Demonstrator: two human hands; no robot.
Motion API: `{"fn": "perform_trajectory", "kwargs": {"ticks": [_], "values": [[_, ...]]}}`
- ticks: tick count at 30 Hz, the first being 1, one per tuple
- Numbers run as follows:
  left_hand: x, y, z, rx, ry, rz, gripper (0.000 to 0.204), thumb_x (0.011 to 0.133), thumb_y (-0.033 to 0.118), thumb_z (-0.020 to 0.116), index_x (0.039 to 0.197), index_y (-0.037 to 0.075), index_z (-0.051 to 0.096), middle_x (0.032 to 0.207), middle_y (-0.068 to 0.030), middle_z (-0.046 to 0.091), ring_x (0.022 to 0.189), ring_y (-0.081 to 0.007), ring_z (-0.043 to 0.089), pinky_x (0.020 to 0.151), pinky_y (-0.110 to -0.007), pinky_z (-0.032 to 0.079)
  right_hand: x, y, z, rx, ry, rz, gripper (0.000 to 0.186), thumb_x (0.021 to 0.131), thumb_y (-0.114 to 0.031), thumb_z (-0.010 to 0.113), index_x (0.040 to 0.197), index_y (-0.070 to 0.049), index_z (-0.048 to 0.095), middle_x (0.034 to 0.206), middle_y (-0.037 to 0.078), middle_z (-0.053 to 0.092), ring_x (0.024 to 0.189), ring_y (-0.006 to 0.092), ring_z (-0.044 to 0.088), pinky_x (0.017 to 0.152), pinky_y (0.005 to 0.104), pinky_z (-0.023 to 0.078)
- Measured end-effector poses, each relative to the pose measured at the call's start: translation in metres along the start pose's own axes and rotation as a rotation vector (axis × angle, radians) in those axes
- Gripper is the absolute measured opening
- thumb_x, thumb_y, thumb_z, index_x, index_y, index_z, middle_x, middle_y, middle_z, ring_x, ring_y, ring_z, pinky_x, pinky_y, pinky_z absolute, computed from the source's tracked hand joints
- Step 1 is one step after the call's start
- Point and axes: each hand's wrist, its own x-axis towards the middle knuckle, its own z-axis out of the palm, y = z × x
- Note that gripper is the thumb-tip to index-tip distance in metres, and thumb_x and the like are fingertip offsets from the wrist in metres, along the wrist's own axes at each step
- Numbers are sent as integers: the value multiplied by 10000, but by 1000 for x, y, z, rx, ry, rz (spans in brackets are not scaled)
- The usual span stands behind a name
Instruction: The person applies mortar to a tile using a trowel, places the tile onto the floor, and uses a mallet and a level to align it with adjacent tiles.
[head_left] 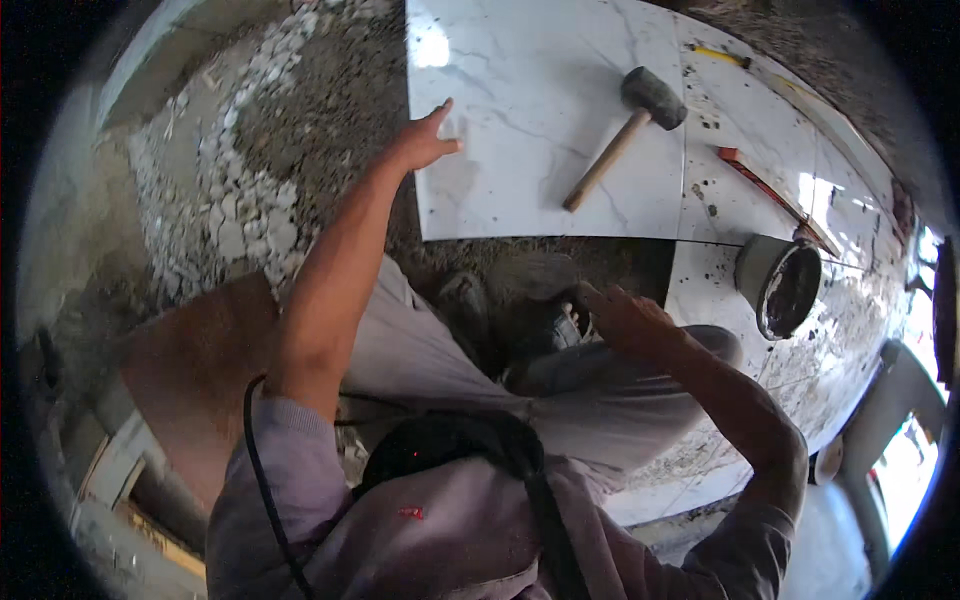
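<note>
My left hand (428, 143) is open at the left edge of a large white marbled tile (530, 130), thumb and index finger spread over its face. On this tile lies a mallet (630, 130) with a black head and a wooden handle. My right hand (630, 318) is closed low above my bent leg, near the tile's front edge. Beside its fingertips a dull grey blade-like shape (535, 275) shows against dark soil; what the fingers hold is too unclear to name.
A grey bucket (760, 275) with dark residue lies tipped on laid tiles at right. A red-ended bar (765, 185) and a yellow-handled tool (718, 54) lie farther back. White rubble (240, 225) and loose soil (320, 130) cover the left. A brown board (205, 370) is beside me.
</note>
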Motion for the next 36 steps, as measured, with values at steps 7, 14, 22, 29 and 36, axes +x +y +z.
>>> {"fn": "perform_trajectory", "kwargs": {"ticks": [7,14,22,29,36], "values": [[-188,4,12,-424,167,-229,696,901,464,549,1456,150,271,1455,-162,342,1315,-362,362,1050,-490,349,65,-63,25,36,-90,-108,581,935,-180,454,1421,25,210,1163,296,513,835,389,649,648,457,569],[-389,52,101,-534,117,-491,611,925,456,514,1412,121,358,1424,-172,379,1290,-376,387,1027,-520,368,113,-126,59,160,-14,141,586,917,-206,427,1442,-37,229,1181,267,514,916,431,617,699,514,518],[-496,83,157,-553,110,-608,509,952,396,481,1379,126,415,1366,-182,448,1247,-383,433,995,-475,417,131,-102,80,5,51,68,629,874,-214,494,1436,-48,266,1117,243,590,923,408,622,736,481,527],[-498,86,143,-488,65,-603,506,932,362,536,1365,120,437,1288,-200,518,1166,-366,518,943,-457,449,14,72,91,-142,57,192,534,835,-272,556,1320,-92,421,1128,262,570,987,392,594,814,495,495],[-475,38,167,-440,-138,-546,524,937,341,532,1395,134,382,1264,-174,545,1135,-354,544,921,-436,461,-38,37,59,159,147,473,360,865,-181,509,1196,-38,524,1159,260,569,978,362,615,795,475,528]]}}
